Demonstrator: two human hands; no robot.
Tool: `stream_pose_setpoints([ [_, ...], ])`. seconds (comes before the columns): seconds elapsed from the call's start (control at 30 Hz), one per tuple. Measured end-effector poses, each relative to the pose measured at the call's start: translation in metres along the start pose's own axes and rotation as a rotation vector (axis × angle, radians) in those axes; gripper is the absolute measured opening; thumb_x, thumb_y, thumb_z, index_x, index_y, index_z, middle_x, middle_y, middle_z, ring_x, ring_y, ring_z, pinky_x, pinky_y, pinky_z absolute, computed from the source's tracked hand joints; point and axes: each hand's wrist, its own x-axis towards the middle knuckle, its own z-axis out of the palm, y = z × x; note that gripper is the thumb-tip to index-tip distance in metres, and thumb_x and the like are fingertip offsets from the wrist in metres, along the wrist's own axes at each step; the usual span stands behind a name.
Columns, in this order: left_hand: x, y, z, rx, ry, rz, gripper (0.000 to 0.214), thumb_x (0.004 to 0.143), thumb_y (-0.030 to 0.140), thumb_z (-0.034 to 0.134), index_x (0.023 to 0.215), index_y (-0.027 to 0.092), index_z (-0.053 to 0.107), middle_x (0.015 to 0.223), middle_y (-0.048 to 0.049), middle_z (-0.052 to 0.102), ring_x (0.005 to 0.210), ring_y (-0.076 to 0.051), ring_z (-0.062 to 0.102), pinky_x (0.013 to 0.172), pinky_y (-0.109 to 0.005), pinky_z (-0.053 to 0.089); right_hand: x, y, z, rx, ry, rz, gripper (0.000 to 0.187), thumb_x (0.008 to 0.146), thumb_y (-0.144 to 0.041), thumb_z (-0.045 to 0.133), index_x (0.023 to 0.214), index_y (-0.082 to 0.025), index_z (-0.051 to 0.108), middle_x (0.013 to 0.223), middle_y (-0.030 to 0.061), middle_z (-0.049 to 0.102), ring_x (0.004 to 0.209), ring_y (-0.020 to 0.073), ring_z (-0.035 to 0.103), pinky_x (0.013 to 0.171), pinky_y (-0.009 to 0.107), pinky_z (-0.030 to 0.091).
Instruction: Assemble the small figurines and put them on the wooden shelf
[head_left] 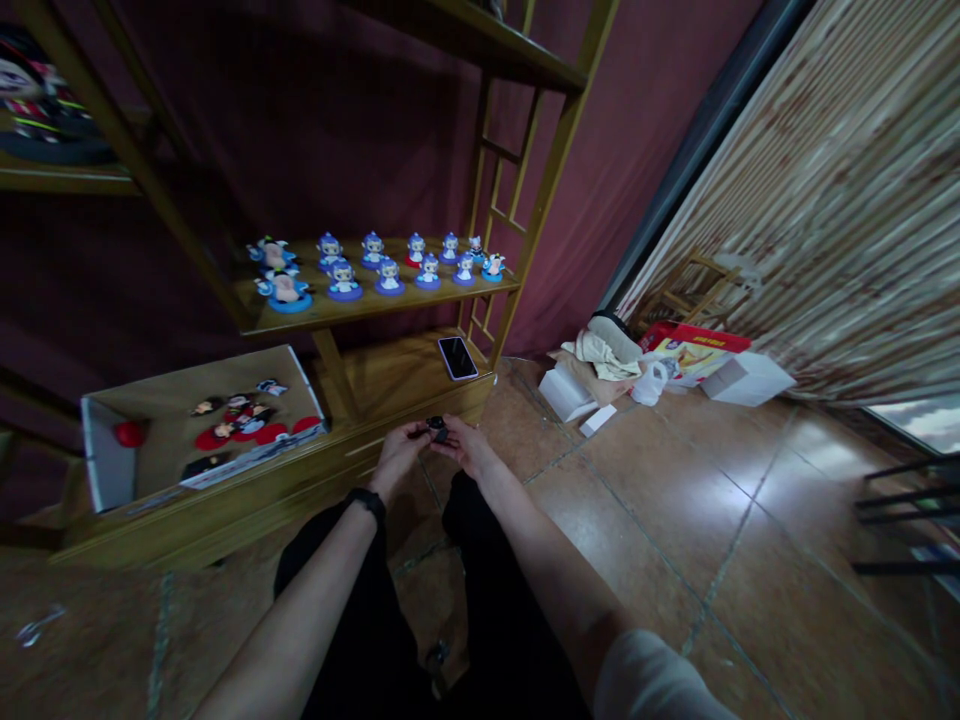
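My left hand (400,452) and my right hand (463,446) meet in front of the low shelf, and both pinch a small dark figurine (436,429) between their fingertips. A black band sits on my left wrist. Just behind the hands a phone (457,357) lies flat on the bottom shelf board. To the left stands an open cardboard box (109,465) with several dark and red figurines (236,420) lying in it. On the shelf above, several blue and white figurines (388,275) stand in rows.
The wooden shelf unit (525,250) stands against a dark red wall. White boxes (746,378), a red box, cloth and a plastic bag lie on the tiled floor at the right. Black chair legs (904,510) show at the far right.
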Motion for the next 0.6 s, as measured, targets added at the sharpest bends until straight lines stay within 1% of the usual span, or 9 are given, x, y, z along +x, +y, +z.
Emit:
stream_pose_setpoints([
  [0.2, -0.0009, 0.0015, -0.0001, 0.013, 0.008, -0.032, 0.037, 0.052, 0.038, 0.075, 0.077, 0.013, 0.065, 0.080, -0.0066, 0.068, 0.077, -0.019, 0.059, 0.078, -0.031, 0.042, 0.0019, 0.0008, 0.0006, -0.052, 0.027, 0.074, 0.029, 0.073, -0.042, 0.061, 0.086, -0.016, 0.061, 0.078, 0.0031, 0.065, 0.069, 0.0137, 0.060, 0.070, 0.032, 0.053],
  [0.3, -0.0025, 0.0031, -0.0001, 0.002, 0.014, -0.006, 0.038, 0.053, 0.037, 0.075, 0.081, 0.013, 0.065, 0.083, -0.0065, 0.068, 0.079, -0.019, 0.059, 0.079, -0.031, 0.042, 0.0005, -0.0007, 0.0018, -0.083, 0.029, 0.085, 0.034, 0.072, -0.048, 0.059, 0.085, -0.016, 0.061, 0.078, 0.0033, 0.064, 0.068, 0.0135, 0.060, 0.067, 0.030, 0.052],
  [0.43, -0.0027, 0.0027, -0.0022, -0.027, -0.011, 0.028, 0.042, 0.052, 0.033, 0.076, 0.088, 0.013, 0.065, 0.090, -0.0075, 0.067, 0.086, -0.020, 0.059, 0.084, -0.032, 0.041, 0.0017, -0.0013, 0.0017, -0.076, 0.024, 0.112, 0.040, 0.075, -0.055, 0.051, 0.086, -0.018, 0.061, 0.078, 0.0031, 0.062, 0.068, 0.0128, 0.059, 0.068, 0.028, 0.050],
  [0.5, -0.0025, 0.0015, -0.0040, -0.033, -0.020, 0.035, 0.043, 0.052, 0.032, 0.076, 0.088, 0.012, 0.065, 0.091, -0.0082, 0.067, 0.088, -0.020, 0.059, 0.086, -0.033, 0.040, 0.0038, -0.0004, 0.0007, -0.055, 0.033, 0.134, 0.040, 0.077, -0.055, 0.047, 0.086, -0.018, 0.060, 0.078, 0.0030, 0.061, 0.067, 0.0124, 0.058, 0.067, 0.028, 0.050],
  [0.6, -0.0025, -0.0006, -0.0061, -0.030, -0.024, 0.046, 0.042, 0.051, 0.030, 0.077, 0.087, 0.012, 0.064, 0.092, -0.0086, 0.067, 0.089, -0.021, 0.059, 0.086, -0.034, 0.041, 0.0070, 0.0020, -0.0011, -0.016, 0.052, 0.131, 0.036, 0.079, -0.050, 0.043, 0.084, -0.018, 0.058, 0.075, 0.0030, 0.060, 0.063, 0.0125, 0.057, 0.065, 0.029, 0.050],
])
